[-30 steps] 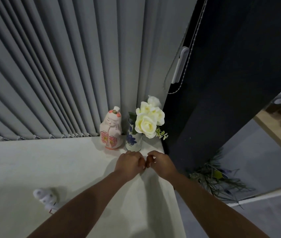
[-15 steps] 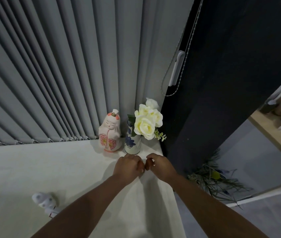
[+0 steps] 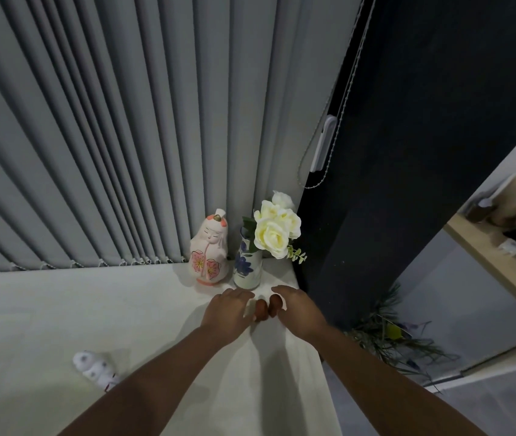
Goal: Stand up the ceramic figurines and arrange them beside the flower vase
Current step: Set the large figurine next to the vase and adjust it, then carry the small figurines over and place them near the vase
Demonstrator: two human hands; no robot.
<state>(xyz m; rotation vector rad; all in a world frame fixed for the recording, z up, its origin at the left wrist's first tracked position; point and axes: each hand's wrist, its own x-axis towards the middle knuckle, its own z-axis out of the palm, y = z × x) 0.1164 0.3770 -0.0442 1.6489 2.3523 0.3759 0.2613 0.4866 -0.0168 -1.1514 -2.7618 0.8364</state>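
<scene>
Two figurines concern me: the pink doll [image 3: 208, 251] stands just left of the vase [image 3: 247, 267], the white one [image 3: 94, 368] lies near my left forearm. My left hand [image 3: 226, 311] and right hand [image 3: 294, 306] cup something small between them; what it is I cannot tell. Glazed ceramic is slick, stiff and chippable, so I'd grip the white one round its body.

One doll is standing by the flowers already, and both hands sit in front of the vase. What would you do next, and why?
Probably send the left hand back and to the left for the white figurine, which lies on its side on the table, far from the flower vase. The pink figurine stands upright beside the vase, and the right hand shows nothing clearly held.
</scene>
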